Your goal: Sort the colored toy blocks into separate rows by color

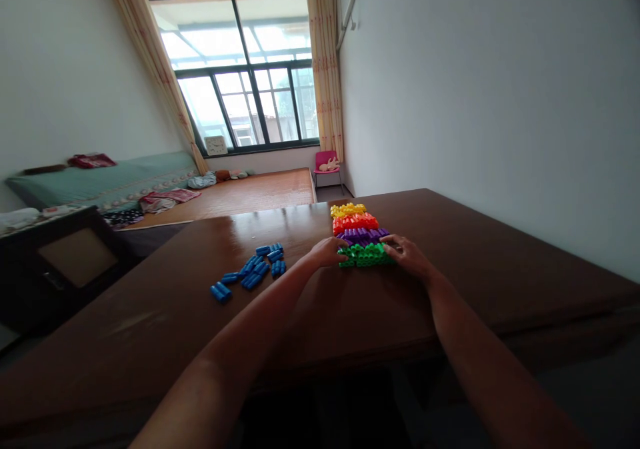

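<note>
A row of green ridged plastic tube pieces (367, 256) lies on the dark brown table, nearest me in a block of coloured rows. My left hand (329, 252) is closed around its left end, thumb near the front and fingers behind. At the right end, my right hand (407, 256) grips with bent fingers and thumb touching the green pieces. Just behind them is a purple row (363, 234), partly covered by the fingertips. Farther back come a red-orange row (355, 222) and a yellow row (349, 210).
Loose blue tube pieces (255, 272) are scattered on the table (165, 329) left of my left forearm. Beyond the table stand a bed (265, 191) and a pink chair (326, 162). A dark cabinet (55, 262) is at the left; a white wall (490, 102) rises at the right.
</note>
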The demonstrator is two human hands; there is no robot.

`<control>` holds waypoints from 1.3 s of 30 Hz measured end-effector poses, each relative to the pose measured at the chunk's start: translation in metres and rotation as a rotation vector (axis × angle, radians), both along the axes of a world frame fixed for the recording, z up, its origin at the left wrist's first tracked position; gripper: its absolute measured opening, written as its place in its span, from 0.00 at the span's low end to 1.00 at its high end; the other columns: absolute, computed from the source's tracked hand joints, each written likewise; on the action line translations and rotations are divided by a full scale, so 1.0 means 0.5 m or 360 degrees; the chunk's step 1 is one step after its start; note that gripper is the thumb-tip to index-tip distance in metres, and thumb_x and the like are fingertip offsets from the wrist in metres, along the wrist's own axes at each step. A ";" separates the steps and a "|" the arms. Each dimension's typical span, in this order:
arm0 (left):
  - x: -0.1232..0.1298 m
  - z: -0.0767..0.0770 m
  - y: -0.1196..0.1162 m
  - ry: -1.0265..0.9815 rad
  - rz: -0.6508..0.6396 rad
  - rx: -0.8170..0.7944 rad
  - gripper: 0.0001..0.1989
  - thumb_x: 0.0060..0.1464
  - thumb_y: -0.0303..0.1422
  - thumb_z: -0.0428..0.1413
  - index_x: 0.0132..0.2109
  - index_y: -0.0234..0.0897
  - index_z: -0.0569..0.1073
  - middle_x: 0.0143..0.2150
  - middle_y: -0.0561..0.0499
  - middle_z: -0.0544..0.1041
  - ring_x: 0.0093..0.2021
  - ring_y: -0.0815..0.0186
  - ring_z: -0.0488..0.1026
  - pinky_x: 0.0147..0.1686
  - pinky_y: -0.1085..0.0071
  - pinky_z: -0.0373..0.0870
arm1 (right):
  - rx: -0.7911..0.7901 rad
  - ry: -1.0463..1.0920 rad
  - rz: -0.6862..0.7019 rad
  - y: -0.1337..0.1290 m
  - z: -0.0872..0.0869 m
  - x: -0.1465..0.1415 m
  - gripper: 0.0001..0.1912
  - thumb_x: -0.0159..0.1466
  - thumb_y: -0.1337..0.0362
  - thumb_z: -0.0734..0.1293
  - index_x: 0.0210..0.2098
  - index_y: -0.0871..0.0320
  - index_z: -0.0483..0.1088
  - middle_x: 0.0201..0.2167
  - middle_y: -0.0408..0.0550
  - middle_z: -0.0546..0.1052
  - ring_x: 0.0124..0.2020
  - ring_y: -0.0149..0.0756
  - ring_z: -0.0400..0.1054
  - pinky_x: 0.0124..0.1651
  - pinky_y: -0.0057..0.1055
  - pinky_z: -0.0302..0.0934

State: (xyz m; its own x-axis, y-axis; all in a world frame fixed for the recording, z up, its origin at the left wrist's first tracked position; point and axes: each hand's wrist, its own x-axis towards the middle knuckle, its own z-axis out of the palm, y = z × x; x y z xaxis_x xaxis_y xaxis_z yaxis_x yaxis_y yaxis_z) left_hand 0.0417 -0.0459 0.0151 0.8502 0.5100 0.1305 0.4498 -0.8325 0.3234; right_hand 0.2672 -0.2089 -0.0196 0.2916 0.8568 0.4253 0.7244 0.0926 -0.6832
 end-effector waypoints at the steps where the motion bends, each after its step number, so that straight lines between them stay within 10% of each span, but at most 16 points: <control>1: 0.000 -0.002 0.001 -0.0009 -0.0002 0.0001 0.26 0.46 0.40 0.61 0.54 0.41 0.74 0.39 0.51 0.79 0.40 0.61 0.75 0.42 0.70 0.70 | 0.0003 0.0006 -0.0012 -0.001 0.001 -0.001 0.17 0.62 0.54 0.62 0.47 0.53 0.72 0.46 0.51 0.76 0.45 0.42 0.71 0.49 0.40 0.65; 17: -0.028 -0.018 -0.006 -0.0596 -0.0107 -0.0048 0.21 0.48 0.38 0.61 0.50 0.39 0.76 0.49 0.47 0.76 0.50 0.59 0.72 0.54 0.65 0.67 | 0.0165 -0.0165 -0.0376 0.005 0.046 -0.004 0.19 0.64 0.52 0.59 0.49 0.53 0.71 0.46 0.51 0.76 0.42 0.41 0.71 0.48 0.38 0.65; 28: -0.082 -0.092 -0.011 -0.0920 0.0262 -0.0089 0.12 0.54 0.30 0.54 0.46 0.39 0.76 0.49 0.49 0.74 0.51 0.63 0.70 0.56 0.65 0.66 | -0.0874 -0.1397 -0.0064 0.090 0.148 -0.099 0.16 0.56 0.65 0.69 0.44 0.49 0.75 0.43 0.53 0.78 0.46 0.52 0.70 0.51 0.53 0.53; 39: -0.080 -0.087 -0.036 -0.0827 0.0120 -0.0175 0.15 0.54 0.33 0.56 0.49 0.41 0.75 0.50 0.48 0.74 0.51 0.61 0.70 0.55 0.66 0.66 | -0.0710 -0.1618 -0.0118 0.084 0.156 -0.116 0.10 0.59 0.65 0.67 0.40 0.51 0.74 0.42 0.53 0.78 0.46 0.48 0.69 0.54 0.51 0.47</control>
State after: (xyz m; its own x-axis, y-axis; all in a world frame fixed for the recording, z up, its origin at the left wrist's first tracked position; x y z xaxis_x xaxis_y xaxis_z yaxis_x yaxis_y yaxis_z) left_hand 0.0016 -0.0640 -0.0282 0.6483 0.6016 0.4668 0.2645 -0.7528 0.6028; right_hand 0.2094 -0.1667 0.0583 0.0389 0.9874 0.1534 0.9594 -0.0798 0.2704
